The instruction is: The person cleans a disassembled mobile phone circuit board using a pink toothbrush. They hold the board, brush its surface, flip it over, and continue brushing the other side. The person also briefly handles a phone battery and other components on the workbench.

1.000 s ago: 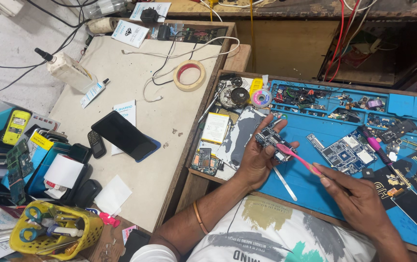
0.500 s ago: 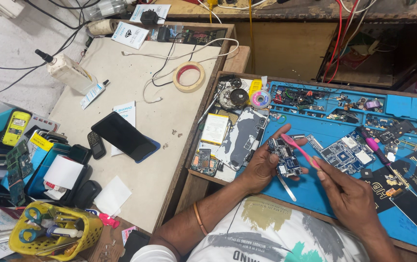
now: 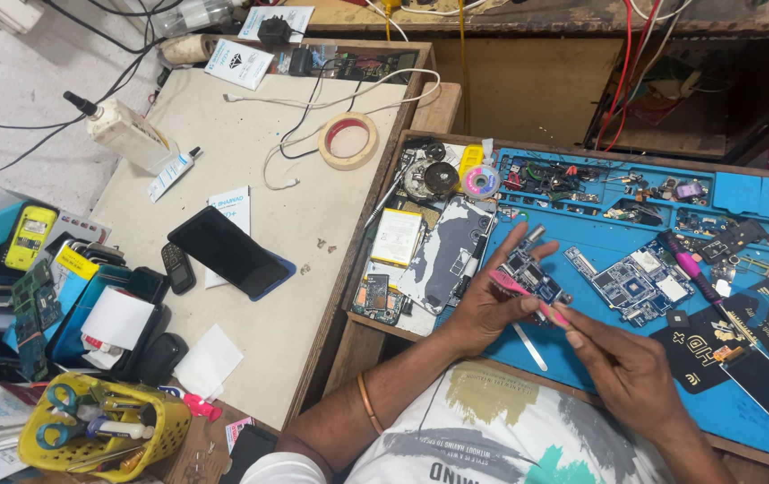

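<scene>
In the head view, your left hand [image 3: 483, 309] sits just right of centre, fingers curled around a small circuit board [image 3: 532, 273] that rests low over the blue mat [image 3: 599, 358]. A second ago that hand held the board lifted and further left; now it has come down and toward the middle of the frame, so the board is steadied close to the mat rather than held up in the air. The left grip is clamped on the board, index finger stretched up along its far edge.

Your right hand [image 3: 631, 372] lies lower right of centre, its grip closed on a pink tool [image 3: 532, 300]. Earlier the tool lay long and slanted, tip on the raised board; now it has shortened in the frame and its tip crosses the near edge of the board, touching it or just above, I cannot tell which. Both hands have drawn together, so the work reads as fine contact work on the board, already under way.

A second, larger board [image 3: 640, 285] lies on the mat just right of the hands, unmoved. A white spudger [image 3: 529, 345] lies on the mat below your left hand. A phone back [image 3: 451, 255] rests left of the hand at the mat's edge. On the counter [image 3: 268, 134] at upper left, the tape roll [image 3: 348, 141] and the dark phone [image 3: 227, 251] stay as they were.
</scene>
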